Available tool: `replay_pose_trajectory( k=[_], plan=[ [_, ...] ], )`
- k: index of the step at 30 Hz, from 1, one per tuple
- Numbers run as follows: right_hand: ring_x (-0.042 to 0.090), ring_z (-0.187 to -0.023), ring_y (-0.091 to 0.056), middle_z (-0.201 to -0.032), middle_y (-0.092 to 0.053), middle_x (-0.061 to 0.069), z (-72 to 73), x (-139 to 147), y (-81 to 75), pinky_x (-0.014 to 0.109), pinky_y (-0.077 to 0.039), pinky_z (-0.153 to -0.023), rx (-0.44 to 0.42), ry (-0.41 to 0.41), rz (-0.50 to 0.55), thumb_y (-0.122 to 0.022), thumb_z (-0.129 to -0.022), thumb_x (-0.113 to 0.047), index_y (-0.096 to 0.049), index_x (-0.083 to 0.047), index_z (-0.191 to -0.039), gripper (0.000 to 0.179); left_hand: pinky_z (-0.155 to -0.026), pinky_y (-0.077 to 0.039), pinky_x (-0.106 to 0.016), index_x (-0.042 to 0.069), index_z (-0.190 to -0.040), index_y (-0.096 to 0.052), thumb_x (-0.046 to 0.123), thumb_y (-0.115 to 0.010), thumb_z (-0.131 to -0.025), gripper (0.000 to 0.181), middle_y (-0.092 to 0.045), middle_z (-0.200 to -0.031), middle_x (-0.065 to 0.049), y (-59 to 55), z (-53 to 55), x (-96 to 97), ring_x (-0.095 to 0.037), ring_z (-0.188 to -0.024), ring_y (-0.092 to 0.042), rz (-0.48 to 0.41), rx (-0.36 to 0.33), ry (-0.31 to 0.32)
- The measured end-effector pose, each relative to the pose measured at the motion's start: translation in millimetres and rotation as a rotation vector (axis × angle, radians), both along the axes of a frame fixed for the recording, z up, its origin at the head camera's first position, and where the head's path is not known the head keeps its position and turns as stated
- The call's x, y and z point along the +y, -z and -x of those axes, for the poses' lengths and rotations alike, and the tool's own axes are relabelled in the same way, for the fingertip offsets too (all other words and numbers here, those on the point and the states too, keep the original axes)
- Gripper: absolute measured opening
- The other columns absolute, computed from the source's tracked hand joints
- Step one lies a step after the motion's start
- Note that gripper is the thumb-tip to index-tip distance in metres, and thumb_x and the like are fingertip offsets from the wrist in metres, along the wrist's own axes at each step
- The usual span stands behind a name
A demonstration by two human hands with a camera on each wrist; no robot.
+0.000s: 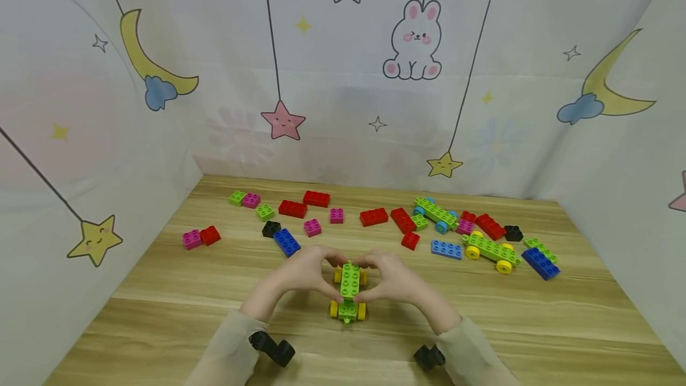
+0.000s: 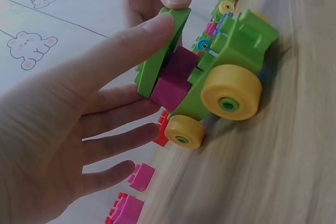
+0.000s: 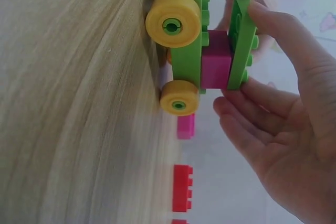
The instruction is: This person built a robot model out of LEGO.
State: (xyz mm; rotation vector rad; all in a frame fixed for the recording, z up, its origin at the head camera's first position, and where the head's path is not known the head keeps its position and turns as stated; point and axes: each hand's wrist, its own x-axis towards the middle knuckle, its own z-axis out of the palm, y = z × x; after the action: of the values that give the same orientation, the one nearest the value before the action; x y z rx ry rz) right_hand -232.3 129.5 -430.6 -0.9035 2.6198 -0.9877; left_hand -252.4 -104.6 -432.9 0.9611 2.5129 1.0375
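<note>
In the middle of the table stands a toy car base, lime green with yellow wheels. A magenta brick sits on its studs. Over that brick lies a lime-green plate, tilted in the left wrist view, its near end raised off the brick. My left hand pinches the plate from the left, thumb at the near end and fingers toward the far end. From the opposite side my right hand holds the same plate likewise. Whether the plate's far end is seated on the magenta brick's studs is hard to tell.
To the right are a green car base with yellow wheels, one with blue wheels and a dark blue brick. Several red, pink, green and black bricks lie behind. A blue brick is near my left hand. Cloth walls enclose the table.
</note>
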Motion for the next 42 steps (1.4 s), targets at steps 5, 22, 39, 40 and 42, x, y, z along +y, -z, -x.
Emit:
replay_pose_trajectory(
  k=[5,22,39,40,42],
  plan=[
    [0.032,-0.115,-0.061,-0.125,-0.065,0.012,0.3,-0.1,-0.3,0.05,-0.051,-0.097,-0.008,0.002,0.009,-0.083,-0.077,-0.033,-0.063,-0.002,-0.126,0.062,-0.092,-0.052,-0.045,0.009,-0.116,-0.069,0.034,-0.091,-0.066,0.06,-0.071,-0.112,-0.003,1.3,-0.1,1.3,-0.02,-0.104,-0.062,-0.019,0.013,-0.01],
    [0.031,-0.113,-0.063,-0.123,-0.066,0.012,-0.3,-0.9,0.2,0.049,-0.052,-0.095,0.017,0.004,0.006,-0.084,-0.075,-0.033,-0.065,-0.002,-0.125,0.062,-0.081,-0.052,-0.033,0.011,-0.113,-0.072,0.034,-0.093,-0.063,0.059,-0.072,-0.109,0.0,2.0,1.5,3.6,-0.016,-0.099,-0.062,0.005,0.017,-0.029],
    [0.031,-0.113,-0.062,-0.123,-0.067,0.012,-0.1,-4.0,-2.7,0.049,-0.052,-0.096,-0.011,0.017,-0.001,-0.085,-0.074,-0.03,-0.066,-0.002,-0.124,0.061,-0.078,-0.052,-0.031,0.011,-0.113,-0.072,0.033,-0.093,-0.062,0.059,-0.072,-0.108,0.0,-0.6,-1.6,4.5,-0.014,-0.095,-0.061,0.038,0.019,-0.052],
    [0.032,-0.113,-0.062,-0.123,-0.067,0.012,0.0,-4.1,-2.6,0.049,-0.052,-0.096,-0.015,0.021,-0.001,-0.085,-0.074,-0.03,-0.066,-0.002,-0.124,0.061,-0.078,-0.052,-0.031,0.011,-0.113,-0.072,0.033,-0.093,-0.062,0.059,-0.072,-0.108,0.0,-0.9,-1.6,4.7,-0.014,-0.095,-0.061,0.038,0.02,-0.051],
    [0.032,-0.113,-0.062,-0.123,-0.067,0.012,0.1,-4.3,-3.0,0.048,-0.052,-0.096,-0.024,0.029,-0.002,-0.086,-0.074,-0.029,-0.066,-0.003,-0.124,0.061,-0.078,-0.052,-0.031,0.011,-0.113,-0.072,0.033,-0.093,-0.062,0.059,-0.072,-0.107,0.001,-1.5,-1.7,5.1,-0.014,-0.095,-0.061,0.039,0.018,-0.051]
  ],
)
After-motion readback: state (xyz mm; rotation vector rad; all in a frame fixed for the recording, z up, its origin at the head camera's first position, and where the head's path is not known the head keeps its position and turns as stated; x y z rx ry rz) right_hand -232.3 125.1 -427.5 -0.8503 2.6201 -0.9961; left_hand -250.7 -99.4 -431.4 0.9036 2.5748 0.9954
